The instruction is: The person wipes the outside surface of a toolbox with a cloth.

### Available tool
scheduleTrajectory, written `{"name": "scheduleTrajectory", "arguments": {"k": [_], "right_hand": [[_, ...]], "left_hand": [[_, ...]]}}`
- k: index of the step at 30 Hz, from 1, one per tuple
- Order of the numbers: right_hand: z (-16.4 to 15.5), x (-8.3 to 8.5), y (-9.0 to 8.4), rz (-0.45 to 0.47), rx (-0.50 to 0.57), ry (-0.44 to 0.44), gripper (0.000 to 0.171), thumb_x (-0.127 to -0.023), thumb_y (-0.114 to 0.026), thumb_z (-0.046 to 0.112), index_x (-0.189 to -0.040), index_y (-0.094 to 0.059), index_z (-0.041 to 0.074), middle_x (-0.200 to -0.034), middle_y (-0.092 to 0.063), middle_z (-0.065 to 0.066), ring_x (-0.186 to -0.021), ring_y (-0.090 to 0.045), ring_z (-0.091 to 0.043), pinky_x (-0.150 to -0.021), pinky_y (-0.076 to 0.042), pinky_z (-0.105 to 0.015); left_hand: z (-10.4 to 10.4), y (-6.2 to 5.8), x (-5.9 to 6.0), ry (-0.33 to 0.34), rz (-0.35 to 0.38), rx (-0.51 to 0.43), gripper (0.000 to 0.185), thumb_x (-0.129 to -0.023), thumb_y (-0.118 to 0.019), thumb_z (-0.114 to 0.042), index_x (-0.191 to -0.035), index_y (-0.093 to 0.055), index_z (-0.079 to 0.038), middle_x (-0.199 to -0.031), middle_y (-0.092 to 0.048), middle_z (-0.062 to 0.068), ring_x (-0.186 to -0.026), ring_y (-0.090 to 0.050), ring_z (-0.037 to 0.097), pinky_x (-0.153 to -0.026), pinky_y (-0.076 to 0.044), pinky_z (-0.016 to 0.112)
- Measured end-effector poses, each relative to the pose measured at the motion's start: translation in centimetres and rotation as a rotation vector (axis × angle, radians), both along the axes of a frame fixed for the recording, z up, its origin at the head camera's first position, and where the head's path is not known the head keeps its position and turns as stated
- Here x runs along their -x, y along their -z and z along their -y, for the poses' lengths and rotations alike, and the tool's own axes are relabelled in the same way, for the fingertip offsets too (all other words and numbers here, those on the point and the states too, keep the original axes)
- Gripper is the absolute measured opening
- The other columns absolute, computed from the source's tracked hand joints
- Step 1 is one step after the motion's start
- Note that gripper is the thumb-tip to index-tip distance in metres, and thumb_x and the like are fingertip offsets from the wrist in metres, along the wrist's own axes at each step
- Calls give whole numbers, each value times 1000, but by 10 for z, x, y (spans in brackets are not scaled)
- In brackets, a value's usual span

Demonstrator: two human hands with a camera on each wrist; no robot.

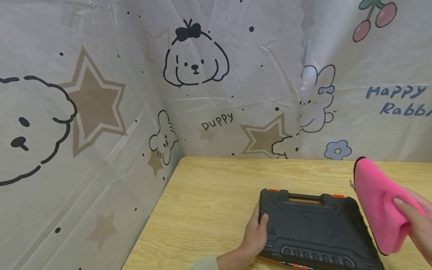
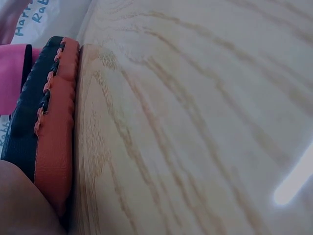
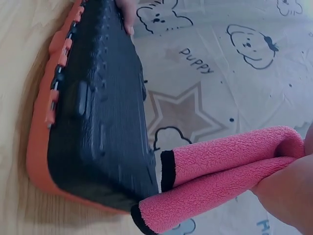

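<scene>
Along the left and top of the head view hangs a pale printed sheet [image 1: 101, 93] with stars, puppies and the word "Puppy", and it meets a light wooden worktop [image 1: 209, 210] that fills the lower middle of the frame. Low in the frame, just left of centre, the left hand [image 1: 256, 238] rests against the left edge of a black plastic tool case [image 1: 317, 232], thumb on the lid and the other fingers hidden below it, so how tightly it grips cannot be told. The case lies flat on the worktop at lower centre-right, its carry handle and two orange latches [image 1: 338, 195] facing the sheet; the left wrist view shows its orange underside [image 2: 56, 122] sitting on the wood. At the lower right edge the right hand [image 1: 416, 221] pinches a folded pink cloth [image 1: 378, 204] with a black hem between thumb and fingers, holding it just above the case's right side.
</scene>
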State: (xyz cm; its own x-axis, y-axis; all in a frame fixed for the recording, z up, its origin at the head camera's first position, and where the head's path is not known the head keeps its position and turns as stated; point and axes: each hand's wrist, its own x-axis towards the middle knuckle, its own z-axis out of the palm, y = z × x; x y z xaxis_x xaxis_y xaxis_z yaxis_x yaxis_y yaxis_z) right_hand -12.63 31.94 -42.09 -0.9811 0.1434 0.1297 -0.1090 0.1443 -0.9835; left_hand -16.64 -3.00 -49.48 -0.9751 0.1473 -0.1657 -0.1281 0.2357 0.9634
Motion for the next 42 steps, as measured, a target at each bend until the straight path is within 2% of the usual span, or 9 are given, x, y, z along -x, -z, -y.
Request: {"name": "scheduleTrajectory", "arguments": {"k": [3, 5, 9, 16, 21, 24, 31, 37, 42], "right_hand": [[13, 3, -5, 42, -157, 31, 30, -109, -39, 17, -137, -49, 21, -98, -54, 24, -78, -56, 1, -59, -53, -19], [22, 5, -6, 65, -256, 47, 40, -109, -40, 24, -145, -40, 7, -104, -50, 23, -81, -54, 1, -62, -54, -19], [37, 9, -6, 54, -327, 28, 52, -108, -44, 29, -147, -37, -7, -112, -50, 15, -83, -54, 0, -63, -55, -21], [56, 19, -6, 3, -342, -66, 52, -108, -46, 26, -147, -39, -7, -124, -53, 10, -94, -53, 7, -70, -54, -17], [71, 23, -6, 66, -331, -121, 53, -108, -46, 26, -148, -38, -7, -129, -53, -17, -90, -54, 1, -70, -56, -23], [80, 26, -8, 67, -331, -140, 52, -108, -45, 26, -149, -38, -6, -132, -50, -25, -91, -54, -1, -71, -56, -23], [103, 37, -7, 68, -309, -177, 49, -108, -46, 24, -146, -42, -7, -128, -55, -24, -95, -56, -11, -73, -55, -24], [122, 45, -5, 115, -258, -252, 46, -107, -48, 22, -146, -43, -1, -113, -57, -18, -91, -57, -23, -66, -53, -30], [136, 51, 1, 109, -267, -278, 37, -105, -54, 21, -134, -52, -1, -94, -56, -12, -83, -55, -22, -61, -49, -30]], "left_hand": [[0, 0, 0, -4, -2, 2, 65, -108, -42, -35, -159, -18, -1, -161, -24, 21, -147, -21, 39, -116, -19, 57], [0, -1, 0, -8, -6, 3, 65, -108, -41, -35, -159, -19, -1, -161, -24, 21, -147, -21, 39, -116, -19, 57], [0, -2, 0, -10, -9, 0, 65, -108, -41, -35, -159, -19, -2, -161, -24, 20, -147, -20, 38, -117, -18, 57], [-1, -3, 0, -5, -1, -16, 63, -108, -42, -33, -159, -18, -3, -161, -23, 18, -147, -20, 37, -117, -19, 57], [-1, -2, 0, 5, 1, -18, 63, -108, -41, -33, -159, -18, -3, -161, -23, 18, -147, -20, 37, -117, -20, 57], [-1, -2, -1, 11, -9, -18, 62, -109, -40, -33, -159, -18, -3, -161, -23, 18, -147, -21, 37, -117, -20, 56], [0, -2, -1, 13, -17, -22, 61, -109, -40, -30, -159, -19, -4, -161, -26, 16, -147, -23, 35, -117, -21, 56], [-1, -2, -2, -7, -25, -12, 61, -108, -41, -32, -159, -21, -4, -160, -27, 16, -146, -23, 36, -116, -21, 56], [0, -3, -2, -16, -21, -1, 60, -108, -41, -33, -159, -23, -5, -160, -29, 16, -146, -25, 36, -116, -21, 57]]}}
